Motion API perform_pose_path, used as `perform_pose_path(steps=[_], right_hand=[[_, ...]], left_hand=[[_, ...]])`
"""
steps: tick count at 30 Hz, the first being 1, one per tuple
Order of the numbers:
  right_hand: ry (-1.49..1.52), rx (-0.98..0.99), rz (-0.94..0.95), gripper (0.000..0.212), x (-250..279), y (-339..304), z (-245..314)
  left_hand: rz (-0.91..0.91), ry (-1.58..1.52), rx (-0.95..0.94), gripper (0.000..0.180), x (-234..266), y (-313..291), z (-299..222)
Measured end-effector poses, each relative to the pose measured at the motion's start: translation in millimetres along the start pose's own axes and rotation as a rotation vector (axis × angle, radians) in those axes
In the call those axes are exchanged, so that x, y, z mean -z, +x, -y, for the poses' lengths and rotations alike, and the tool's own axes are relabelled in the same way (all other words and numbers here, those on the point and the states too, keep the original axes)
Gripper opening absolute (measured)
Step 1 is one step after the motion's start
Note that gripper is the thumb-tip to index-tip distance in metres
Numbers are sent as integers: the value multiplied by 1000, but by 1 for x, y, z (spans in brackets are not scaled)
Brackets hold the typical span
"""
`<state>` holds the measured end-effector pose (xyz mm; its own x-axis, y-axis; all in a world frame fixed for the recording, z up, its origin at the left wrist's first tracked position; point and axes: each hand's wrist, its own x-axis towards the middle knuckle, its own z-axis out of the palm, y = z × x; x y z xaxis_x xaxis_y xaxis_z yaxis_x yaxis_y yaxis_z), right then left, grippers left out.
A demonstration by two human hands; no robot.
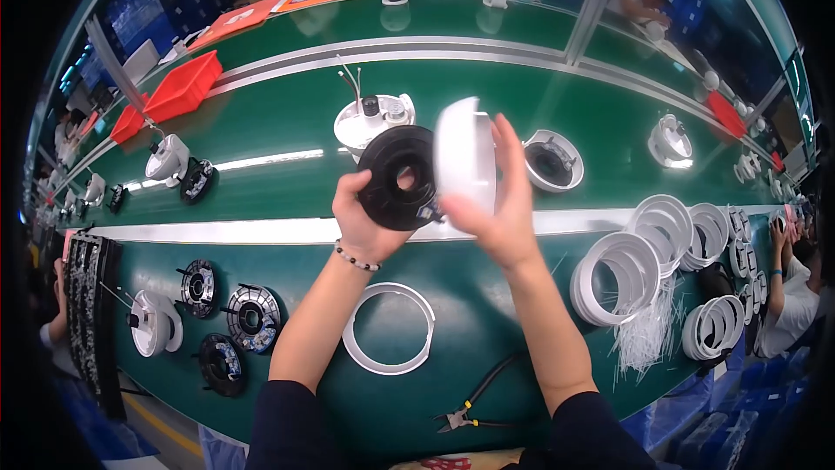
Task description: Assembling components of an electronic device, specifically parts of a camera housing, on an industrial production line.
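left hand (364,225): you're gripping the black disc (383,196) by its left edge
right hand (503,213): you're grasping the white shell (461,153), kinda blurry
disc + shell: you're holding them up side by side over the bench (487,313), can't tell if they're touching
ring (388,371): lying between your forearms
cutters (456,420): lying to its lower right
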<state>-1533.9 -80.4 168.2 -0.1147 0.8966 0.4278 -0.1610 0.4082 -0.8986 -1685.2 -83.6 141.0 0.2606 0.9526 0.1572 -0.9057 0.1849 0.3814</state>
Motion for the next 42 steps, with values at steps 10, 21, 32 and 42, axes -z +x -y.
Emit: perform_pose_path(steps=[10, 21, 32, 42], right_hand=[[-622, 162, 50, 108, -8, -10, -6], [-701, 248, 263, 111, -4, -8, 6], [-683, 191, 214, 112, -2, -8, 4], [-623, 230, 455, 119, 13, 1, 10]], left_hand=[[113, 144, 122, 82, 2, 2, 2], [-6, 166, 37, 53, 3, 5, 3], [-88, 285, 52, 79, -6, 4, 9], [22, 213, 210, 79, -1, -1, -1]])
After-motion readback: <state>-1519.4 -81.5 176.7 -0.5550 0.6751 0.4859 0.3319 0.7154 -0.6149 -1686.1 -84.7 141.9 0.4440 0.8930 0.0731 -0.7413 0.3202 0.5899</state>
